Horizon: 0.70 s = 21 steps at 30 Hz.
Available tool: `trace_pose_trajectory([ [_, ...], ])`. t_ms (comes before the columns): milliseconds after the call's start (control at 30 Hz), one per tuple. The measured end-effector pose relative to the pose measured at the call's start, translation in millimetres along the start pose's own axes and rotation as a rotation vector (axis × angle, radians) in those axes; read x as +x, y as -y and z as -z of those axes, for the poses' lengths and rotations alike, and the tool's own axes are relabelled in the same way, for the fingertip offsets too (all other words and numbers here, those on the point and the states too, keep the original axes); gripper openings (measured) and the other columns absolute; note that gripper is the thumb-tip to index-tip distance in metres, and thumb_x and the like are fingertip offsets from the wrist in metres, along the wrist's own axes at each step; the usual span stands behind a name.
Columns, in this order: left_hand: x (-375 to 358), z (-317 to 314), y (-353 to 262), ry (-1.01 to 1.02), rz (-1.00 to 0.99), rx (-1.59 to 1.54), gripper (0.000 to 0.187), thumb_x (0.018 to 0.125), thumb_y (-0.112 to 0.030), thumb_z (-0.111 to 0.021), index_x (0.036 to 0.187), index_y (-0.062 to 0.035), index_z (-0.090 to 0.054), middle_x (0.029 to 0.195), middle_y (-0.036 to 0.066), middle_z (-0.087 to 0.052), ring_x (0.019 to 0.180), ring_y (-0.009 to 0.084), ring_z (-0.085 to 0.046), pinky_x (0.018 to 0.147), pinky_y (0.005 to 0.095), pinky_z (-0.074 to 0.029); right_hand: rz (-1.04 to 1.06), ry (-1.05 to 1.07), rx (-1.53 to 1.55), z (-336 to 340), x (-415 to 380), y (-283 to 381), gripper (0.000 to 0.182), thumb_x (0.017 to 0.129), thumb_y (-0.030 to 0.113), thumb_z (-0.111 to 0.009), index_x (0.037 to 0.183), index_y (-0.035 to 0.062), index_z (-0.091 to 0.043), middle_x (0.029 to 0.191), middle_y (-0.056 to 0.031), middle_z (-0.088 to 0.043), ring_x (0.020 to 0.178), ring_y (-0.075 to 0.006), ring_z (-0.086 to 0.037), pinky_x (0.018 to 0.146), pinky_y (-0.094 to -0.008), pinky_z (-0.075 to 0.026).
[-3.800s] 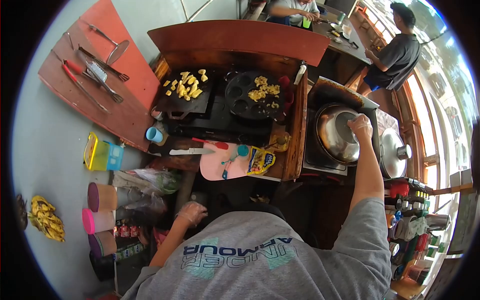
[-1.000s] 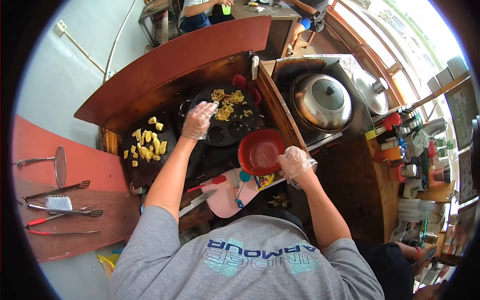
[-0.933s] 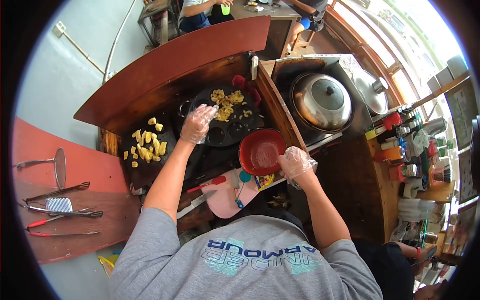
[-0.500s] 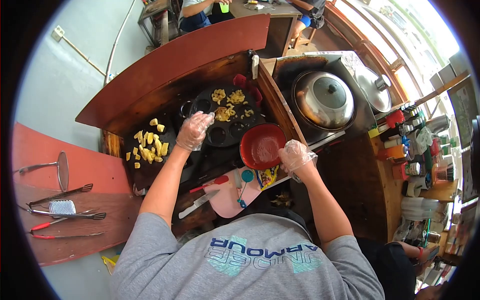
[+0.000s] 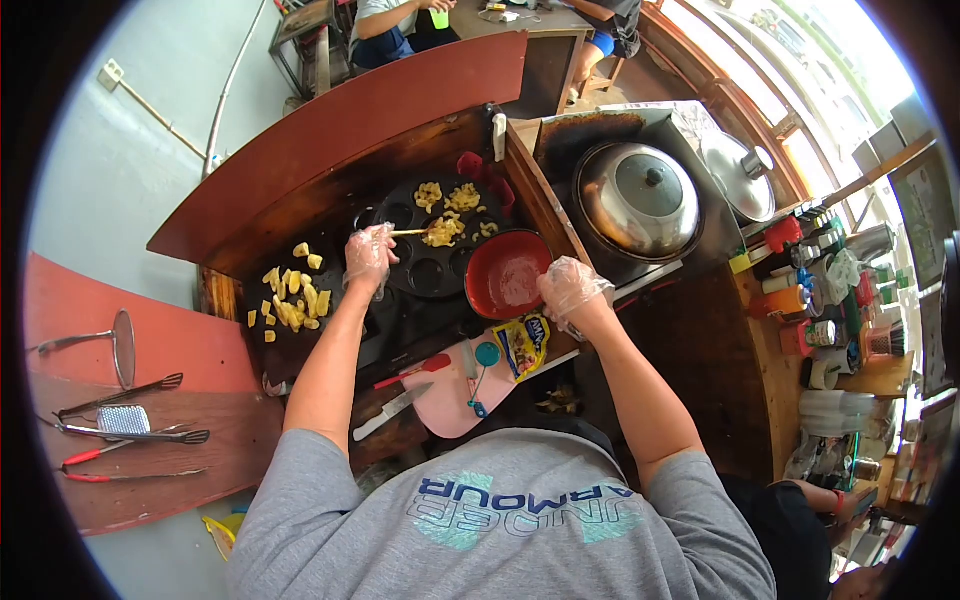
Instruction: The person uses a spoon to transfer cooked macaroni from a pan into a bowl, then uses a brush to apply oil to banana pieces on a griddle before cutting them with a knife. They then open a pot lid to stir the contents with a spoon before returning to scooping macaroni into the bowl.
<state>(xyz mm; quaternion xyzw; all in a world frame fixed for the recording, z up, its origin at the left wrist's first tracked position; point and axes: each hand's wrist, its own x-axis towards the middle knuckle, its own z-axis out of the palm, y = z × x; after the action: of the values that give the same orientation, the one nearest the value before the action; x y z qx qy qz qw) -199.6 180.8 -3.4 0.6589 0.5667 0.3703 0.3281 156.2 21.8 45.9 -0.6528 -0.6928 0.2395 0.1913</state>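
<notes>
My left hand (image 5: 370, 258), in a clear plastic glove, is closed round a thin wooden stick (image 5: 408, 232). The stick's far end reaches yellow food pieces (image 5: 443, 232) on a round dark pan (image 5: 425, 275) with hollows. More yellow pieces (image 5: 463, 198) lie in the pan's upper part. My right hand (image 5: 574, 290), also gloved, grips the right rim of a red bowl (image 5: 508, 275), which is tilted beside the pan. Wet residue coats the bowl's inside. Yellow chunks (image 5: 290, 300) lie on a dark griddle left of my left hand.
A lidded metal pot (image 5: 640, 210) stands at the right. Near my body are a pink board (image 5: 450, 405), a knife (image 5: 392, 412) and a yellow packet (image 5: 523, 347). Utensils (image 5: 125, 417) lie at the left. People sit at a table (image 5: 520, 22) beyond the red panel (image 5: 340, 125).
The stick now shows in my left hand, which has moved slightly left and down. My right hand and the red bowl have shifted slightly left and up, uncovering more of the packet.
</notes>
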Motion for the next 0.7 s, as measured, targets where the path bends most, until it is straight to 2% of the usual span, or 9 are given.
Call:
trace_pose_trajectory([
  [67, 3.6, 6.1, 1.7, 0.046, 0.137, -0.025, 0.032, 0.105, -0.025, -0.057, 0.109, 0.0036, -0.072, 0.076, 0.009, -0.070, 0.054, 0.0149, -0.066, 0.055, 0.0302, -0.057, -0.147, 0.084, 0.051, 5.0, 5.8, 6.6, 0.014, 0.080, 0.016, -0.067, 0.074, 0.0037, -0.072, 0.085, -0.0202, -0.069, 0.085, -0.0381, -0.072, 0.072, -0.0478, -0.059],
  [200, 4.6, 0.0, -1.0, 0.033, 0.279, -0.198, 0.027, 0.102, -0.020, -0.062, 0.107, 0.0051, -0.070, 0.076, 0.012, -0.068, 0.050, 0.0159, -0.063, 0.051, 0.0338, -0.060, -0.146, 0.076, -0.002, 6.4, 16.6, 14.4, 0.009, 0.073, 0.014, -0.072, 0.075, 0.0054, -0.075, 0.083, -0.0194, -0.071, 0.084, -0.0380, -0.073, 0.073, -0.0449, -0.060],
  [267, 9.1, -7.1, 0.4, -0.072, 0.560, -0.474, 0.024, 0.097, -0.018, -0.068, 0.101, 0.0060, -0.068, 0.075, 0.013, -0.067, 0.048, 0.0170, -0.062, 0.049, 0.0358, -0.060, -0.127, 0.067, -0.028, 6.9, 22.1, 17.1, 0.009, 0.073, 0.013, -0.072, 0.074, 0.0052, -0.074, 0.083, -0.0195, -0.071, 0.084, -0.0375, -0.073, 0.073, -0.0447, -0.060],
  [467, 0.6, -2.7, -8.4, -0.225, 0.652, -0.717, 0.017, 0.094, -0.010, -0.066, 0.091, 0.0066, -0.064, 0.069, 0.014, -0.065, 0.044, 0.0179, -0.059, 0.045, 0.0362, -0.059, -0.002, 0.015, -0.078, -5.9, 31.5, 5.3, 0.009, 0.073, 0.014, -0.072, 0.073, 0.0047, -0.075, 0.082, -0.0188, -0.070, 0.084, -0.0357, -0.073, 0.071, -0.0446, -0.060],
  [533, -0.2, -1.4, -3.4, -0.216, 0.581, -0.650, 0.018, 0.095, -0.012, -0.067, 0.096, 0.0061, -0.066, 0.073, 0.014, -0.066, 0.045, 0.0172, -0.059, 0.047, 0.0352, -0.059, 0.026, -0.052, -0.037, -3.7, 34.7, 10.4, 0.009, 0.073, 0.014, -0.072, 0.072, 0.0048, -0.075, 0.082, -0.0186, -0.070, 0.084, -0.0355, -0.073, 0.071, -0.0448, -0.059],
  [600, -4.3, 1.1, -7.6, -0.204, 0.512, -0.583, 0.020, 0.097, -0.014, -0.067, 0.101, 0.0055, -0.068, 0.076, 0.013, -0.068, 0.047, 0.0164, -0.060, 0.049, 0.0343, -0.058, -0.064, 0.055, -0.042, 2.2, 39.0, 14.5, 0.010, 0.073, 0.014, -0.072, 0.073, 0.0046, -0.074, 0.084, -0.0188, -0.070, 0.084, -0.0356, -0.073, 0.071, -0.0452, -0.059],
  [633, -10.8, 3.9, -21.7, -0.146, 0.266, -0.319, 0.018, 0.097, -0.011, -0.066, 0.106, 0.0042, -0.069, 0.078, 0.013, -0.069, 0.050, 0.0195, -0.063, 0.052, 0.0353, -0.058, -0.061, 0.057, -0.043, 1.9, 39.1, 13.3, 0.010, 0.073, 0.014, -0.072, 0.073, 0.0046, -0.074, 0.084, -0.0188, -0.070, 0.084, -0.0356, -0.073, 0.071, -0.0452, -0.059],
  [667, -16.4, 8.0, -33.1, -0.086, 0.021, -0.053, 0.018, 0.098, -0.008, -0.064, 0.110, 0.0028, -0.070, 0.080, 0.012, -0.071, 0.053, 0.0225, -0.065, 0.056, 0.0364, -0.059, -0.035, 0.022, -0.002, 2.2, 38.1, 11.2, 0.019, 0.083, 0.017, -0.065, 0.072, 0.0026, -0.069, 0.072, -0.0153, -0.068, 0.064, -0.0285, -0.068, 0.056, -0.0401, -0.054],
  [700, -19.7, 12.7, -37.8, -0.088, 0.023, -0.053, 0.018, 0.098, -0.008, -0.064, 0.110, 0.0028, -0.070, 0.080, 0.012, -0.071, 0.053, 0.0225, -0.065, 0.056, 0.0364, -0.059, -0.010, -0.013, 0.040, 1.9, 37.4, 7.9, 0.030, 0.092, 0.020, -0.057, 0.071, 0.0007, -0.064, 0.059, -0.0118, -0.067, 0.043, -0.0213, -0.063, 0.040, -0.0350, -0.049],
])
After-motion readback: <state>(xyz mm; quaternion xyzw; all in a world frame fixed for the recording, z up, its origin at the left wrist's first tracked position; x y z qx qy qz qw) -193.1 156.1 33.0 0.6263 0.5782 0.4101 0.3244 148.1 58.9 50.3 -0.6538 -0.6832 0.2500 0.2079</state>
